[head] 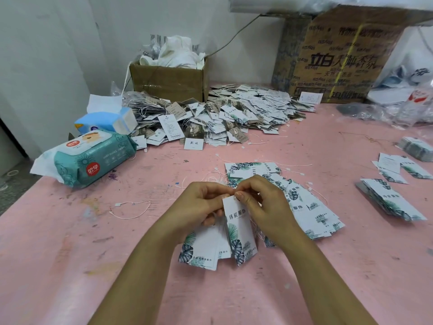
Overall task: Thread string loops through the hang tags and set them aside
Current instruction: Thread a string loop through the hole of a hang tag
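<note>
Curled fingers of the right hand (pixel 264 202) are pinching the top of a hang tag (pixel 237 221) that the left hand (pixel 201 205) is gripping, near centre. Fanned tags (pixel 311 212) are waiting just right; a far pile (pixel 210 118) is seemingly finished.

Left of the left grip (pixel 199 205): open table (pixel 82 242), one loose string (pixel 117 204). Right of the right grip (pixel 264 205): fanned tags (pixel 314 214) obstruct.

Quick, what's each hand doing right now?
Left hand: closed, holding a bunch of hang tags.
Right hand: closed, pinching the top of the front hang tag.
</note>
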Demonstrator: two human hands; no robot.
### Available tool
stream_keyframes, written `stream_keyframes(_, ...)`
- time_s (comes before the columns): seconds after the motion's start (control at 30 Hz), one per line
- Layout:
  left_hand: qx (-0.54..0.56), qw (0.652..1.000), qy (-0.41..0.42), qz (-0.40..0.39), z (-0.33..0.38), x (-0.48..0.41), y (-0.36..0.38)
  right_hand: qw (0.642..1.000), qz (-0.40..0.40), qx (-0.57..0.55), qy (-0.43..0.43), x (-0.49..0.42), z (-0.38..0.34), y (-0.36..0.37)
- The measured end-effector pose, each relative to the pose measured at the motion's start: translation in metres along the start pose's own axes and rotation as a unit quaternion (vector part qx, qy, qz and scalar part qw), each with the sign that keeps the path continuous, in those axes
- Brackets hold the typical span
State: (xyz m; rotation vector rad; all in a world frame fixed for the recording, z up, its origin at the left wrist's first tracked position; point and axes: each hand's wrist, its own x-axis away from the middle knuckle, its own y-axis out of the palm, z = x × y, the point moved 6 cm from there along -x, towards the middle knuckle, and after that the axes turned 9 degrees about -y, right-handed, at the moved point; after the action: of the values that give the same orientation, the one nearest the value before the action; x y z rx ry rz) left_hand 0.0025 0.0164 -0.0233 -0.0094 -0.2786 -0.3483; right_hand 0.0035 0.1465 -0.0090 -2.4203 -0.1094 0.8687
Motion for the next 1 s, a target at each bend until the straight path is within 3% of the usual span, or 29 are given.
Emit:
stream_keyframes(0.5, -0.082, 0.996, 0.007, 0.041, -0.002, -0.002, -0.001, 1.0, -0.003, 0.003, -0.008, 0.0, 0.0, 0.001)
stream_keyframes(0.73, -0.103, 0.976, 0.06, 0.181, 0.004, -0.004, -0.014, 1.0, -0.011, -0.007, 0.024, 0.002, 0.005, 0.004)
stream_keyframes(0.87, 0.001, 0.975, 0.088, 0.205, 0.009, -0.003, -0.022, 0.999, 0.024, -0.01, 0.039, 0.002, 0.007, -0.003)
stream_keyframes(1.0, 0.113, 0.972, 0.097, 0.18, 0.011, 0.0, -0.024, 0.998, 0.038, -0.022, 0.056, 0.002, 0.008, -0.005)
